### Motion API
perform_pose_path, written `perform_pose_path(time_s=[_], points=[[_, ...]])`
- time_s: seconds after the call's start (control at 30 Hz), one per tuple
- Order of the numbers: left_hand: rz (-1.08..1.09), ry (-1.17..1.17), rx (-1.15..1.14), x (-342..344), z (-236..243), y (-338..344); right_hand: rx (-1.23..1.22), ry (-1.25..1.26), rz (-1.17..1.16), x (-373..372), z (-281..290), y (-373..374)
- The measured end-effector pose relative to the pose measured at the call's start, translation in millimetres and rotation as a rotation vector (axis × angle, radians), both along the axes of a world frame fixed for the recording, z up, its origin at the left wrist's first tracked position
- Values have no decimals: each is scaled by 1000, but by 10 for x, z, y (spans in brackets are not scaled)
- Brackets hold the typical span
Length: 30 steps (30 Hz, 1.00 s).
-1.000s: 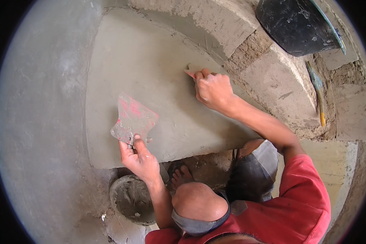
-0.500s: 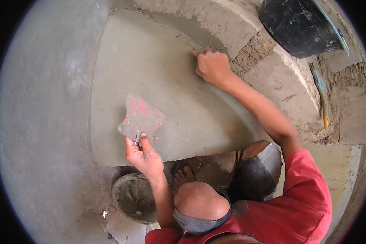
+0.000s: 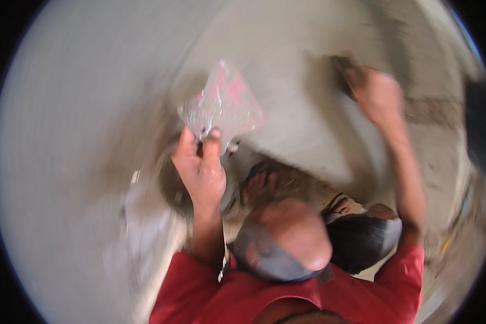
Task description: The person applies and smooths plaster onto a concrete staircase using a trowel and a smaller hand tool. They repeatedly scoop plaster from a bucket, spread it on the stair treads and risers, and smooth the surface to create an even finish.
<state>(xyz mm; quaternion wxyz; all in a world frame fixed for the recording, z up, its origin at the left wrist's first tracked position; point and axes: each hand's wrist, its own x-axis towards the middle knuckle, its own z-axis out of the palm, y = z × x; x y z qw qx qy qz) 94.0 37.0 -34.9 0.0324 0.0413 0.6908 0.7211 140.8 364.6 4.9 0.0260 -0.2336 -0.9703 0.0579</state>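
Observation:
My left hand [image 3: 202, 175] is closed on the lower end of a flat, pointed plate [image 3: 229, 108], smeared grey with pink patches. The thumb presses on its upper face, and the plate is held above the slab's near left part. My right hand [image 3: 380, 94] grips a dark flat blade, seemingly a trowel [image 3: 343, 76], blurred by motion. The blade casts a shadow on the smooth grey mortar surface [image 3: 286, 65]; whether it touches cannot be made out. Beneath my left hand a round bucket [image 3: 174, 186] is partly hidden by my wrist.
A rough masonry edge [image 3: 434, 113] curves along the right. A dark bucket [image 3: 481, 124] stands at the right rim, and a blurred yellow brush handle [image 3: 445, 245] lies below it. My knees and a foot [image 3: 259, 183] are close to the slab's near edge.
The whole view has shifted and turned. My right hand has come away from the far right edge, and its dark blade now shows. My left hand still holds the plate, now tilted differently.

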Motion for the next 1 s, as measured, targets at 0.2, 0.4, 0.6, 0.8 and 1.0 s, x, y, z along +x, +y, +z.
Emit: perform_pose_path(time_s=[0.2,0.4,0.6,0.8,1.0], points=[[348,-34,-98,392,140,-1578,-614,79,658,-212,262,-1212],[666,-276,270,1095,-416,-2212,-708,-548,937,-617,-679,-2961],[823,-617,464,1566,-807,-2394,-575,-685,889,-727,-1367,-3628],[703,-679,533,1609,-907,-2413,-475,-902,942,-676,-1820,-3842],[645,-727,516,1599,-914,-2409,-716,-937,933,-688,-1996,-3924]])
